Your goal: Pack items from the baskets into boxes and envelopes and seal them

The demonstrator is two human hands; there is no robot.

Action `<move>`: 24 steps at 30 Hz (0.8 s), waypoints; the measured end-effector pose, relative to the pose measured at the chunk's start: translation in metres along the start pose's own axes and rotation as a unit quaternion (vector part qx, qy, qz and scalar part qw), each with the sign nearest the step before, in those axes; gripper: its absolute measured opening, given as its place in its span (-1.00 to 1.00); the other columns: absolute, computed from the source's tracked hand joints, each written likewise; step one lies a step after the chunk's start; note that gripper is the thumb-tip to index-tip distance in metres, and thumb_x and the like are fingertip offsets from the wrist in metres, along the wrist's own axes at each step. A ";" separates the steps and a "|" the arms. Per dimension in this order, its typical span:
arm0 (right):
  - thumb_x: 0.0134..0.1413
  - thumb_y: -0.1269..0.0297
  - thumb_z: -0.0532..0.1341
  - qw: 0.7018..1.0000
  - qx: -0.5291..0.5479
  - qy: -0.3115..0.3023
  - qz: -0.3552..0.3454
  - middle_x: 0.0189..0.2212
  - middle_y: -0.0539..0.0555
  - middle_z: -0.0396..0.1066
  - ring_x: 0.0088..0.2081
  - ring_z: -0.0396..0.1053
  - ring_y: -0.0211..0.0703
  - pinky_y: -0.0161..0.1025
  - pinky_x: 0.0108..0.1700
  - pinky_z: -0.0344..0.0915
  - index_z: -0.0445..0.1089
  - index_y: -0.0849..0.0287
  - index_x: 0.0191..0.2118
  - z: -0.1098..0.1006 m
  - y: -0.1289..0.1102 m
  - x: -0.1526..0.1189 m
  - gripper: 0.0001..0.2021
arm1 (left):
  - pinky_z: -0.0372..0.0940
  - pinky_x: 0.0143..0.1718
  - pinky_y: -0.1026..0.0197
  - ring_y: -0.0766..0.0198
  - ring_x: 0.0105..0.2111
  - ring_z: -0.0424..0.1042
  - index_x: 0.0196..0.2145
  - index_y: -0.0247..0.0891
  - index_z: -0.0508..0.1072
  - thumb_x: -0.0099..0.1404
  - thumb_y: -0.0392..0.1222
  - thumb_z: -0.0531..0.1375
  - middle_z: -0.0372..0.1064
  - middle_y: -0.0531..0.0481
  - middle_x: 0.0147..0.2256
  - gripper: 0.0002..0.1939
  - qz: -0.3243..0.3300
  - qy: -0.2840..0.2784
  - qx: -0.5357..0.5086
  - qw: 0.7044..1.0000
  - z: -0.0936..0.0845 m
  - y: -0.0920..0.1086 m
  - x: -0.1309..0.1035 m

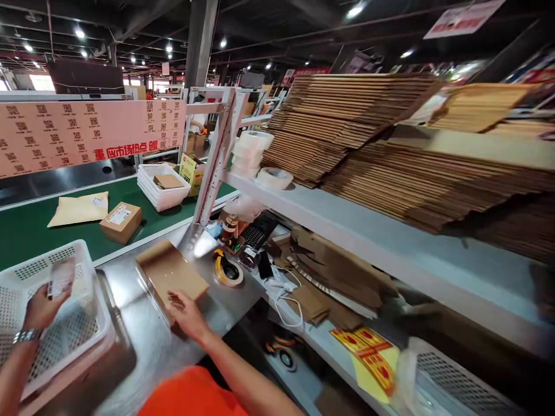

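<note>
My left hand (pixel 47 305), with a metal watch band at the wrist, is over a white perforated basket (pixel 84 254) at the lower left. Its fingers are closed on a small clear plastic packet (pixel 61 278), blurred, with a pale label. More clear plastic lies in the basket below it. My right hand (pixel 187 315) rests at the near right edge of a brown cardboard box (pixel 173 276) on the metal table (pixel 124 306). Its fingers are spread against the cardboard, and nothing shows in its palm.
Behind the table, a green conveyor (pixel 26 237) carries a padded envelope (pixel 80 209), a small taped box (pixel 121 222) and stacked white baskets (pixel 162 188). A tape dispenser (pixel 228 270) sits right of the box. Flattened cartons (pixel 347 121) fill the shelf (pixel 347 211) at right.
</note>
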State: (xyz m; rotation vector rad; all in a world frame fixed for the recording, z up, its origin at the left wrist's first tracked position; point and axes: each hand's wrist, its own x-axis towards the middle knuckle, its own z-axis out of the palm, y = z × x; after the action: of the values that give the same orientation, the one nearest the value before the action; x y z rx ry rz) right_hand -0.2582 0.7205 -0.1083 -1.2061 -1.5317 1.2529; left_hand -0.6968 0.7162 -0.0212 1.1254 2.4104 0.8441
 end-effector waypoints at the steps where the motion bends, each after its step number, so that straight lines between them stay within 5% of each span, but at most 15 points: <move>1: 0.11 -0.12 0.42 0.997 0.066 0.008 0.029 0.10 0.27 0.60 0.09 0.58 0.17 0.14 0.17 0.52 0.58 0.11 0.09 0.002 -0.008 -0.002 -0.46 | 0.52 -0.08 -0.13 -0.25 -0.12 0.66 -0.34 -0.09 0.55 -0.09 0.21 0.35 0.69 -0.08 -0.35 -0.59 0.018 0.008 -0.072 0.997 0.009 0.025 -0.021; 3: 0.02 -0.23 0.47 0.982 0.173 0.007 0.071 0.03 0.24 0.64 0.01 0.61 0.14 0.08 0.08 0.55 0.60 0.12 0.03 0.002 -0.027 -0.004 -0.40 | 0.53 -0.01 -0.10 -0.20 -0.06 0.66 -0.27 -0.12 0.64 -0.12 0.21 0.42 0.72 -0.11 -0.22 -0.51 0.061 -0.077 -0.192 0.977 0.039 0.075 -0.070; 6: 0.03 -0.30 0.45 0.962 0.259 -0.018 0.078 -0.03 0.20 0.66 -0.04 0.62 0.09 0.01 0.03 0.54 0.63 0.10 -0.02 -0.009 -0.053 -0.010 -0.40 | 0.56 -0.20 -0.07 -0.13 -0.28 0.67 -0.36 -0.19 0.67 -0.09 0.24 0.47 0.70 -0.20 -0.32 -0.53 0.077 -0.244 -0.300 0.919 0.100 0.137 -0.140; 9: 0.07 -0.33 0.41 0.953 0.295 -0.009 0.069 -0.11 0.16 0.69 -0.09 0.63 0.07 0.03 0.07 0.53 0.66 0.08 -0.14 -0.032 -0.061 -0.020 -0.46 | 0.54 -0.36 0.03 0.02 -0.45 0.61 -0.44 -0.23 0.65 -0.10 0.27 0.50 0.66 -0.18 -0.42 -0.50 0.085 -0.299 -0.357 0.881 0.154 0.171 -0.182; 14: -0.02 -0.25 0.51 0.935 0.333 0.066 0.106 -0.25 0.14 0.68 -0.14 0.63 0.09 0.04 0.01 0.56 0.65 0.10 -0.21 -0.075 -0.048 -0.045 -0.51 | 0.53 -0.36 0.08 0.08 -0.45 0.60 -0.43 -0.27 0.63 -0.08 0.27 0.51 0.65 -0.18 -0.41 -0.47 0.076 -0.315 -0.377 0.868 0.200 0.190 -0.207; 24: -0.17 -0.15 0.61 0.929 0.335 0.094 0.124 -0.27 0.11 0.66 -0.12 0.61 0.06 0.04 0.05 0.51 0.65 0.18 -0.25 -0.135 -0.032 -0.071 -0.49 | 0.55 0.04 -0.16 -0.18 -0.09 0.69 -0.23 -0.28 0.69 -0.03 0.23 0.53 0.69 -0.36 -0.09 -0.43 0.078 -0.352 -0.366 0.858 0.244 0.221 -0.250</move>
State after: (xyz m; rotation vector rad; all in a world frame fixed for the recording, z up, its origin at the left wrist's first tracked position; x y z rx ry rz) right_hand -0.1191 0.6785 -0.0527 -1.0287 -0.7165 1.5969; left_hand -0.2847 0.7231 -0.0498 1.0507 1.2402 1.0329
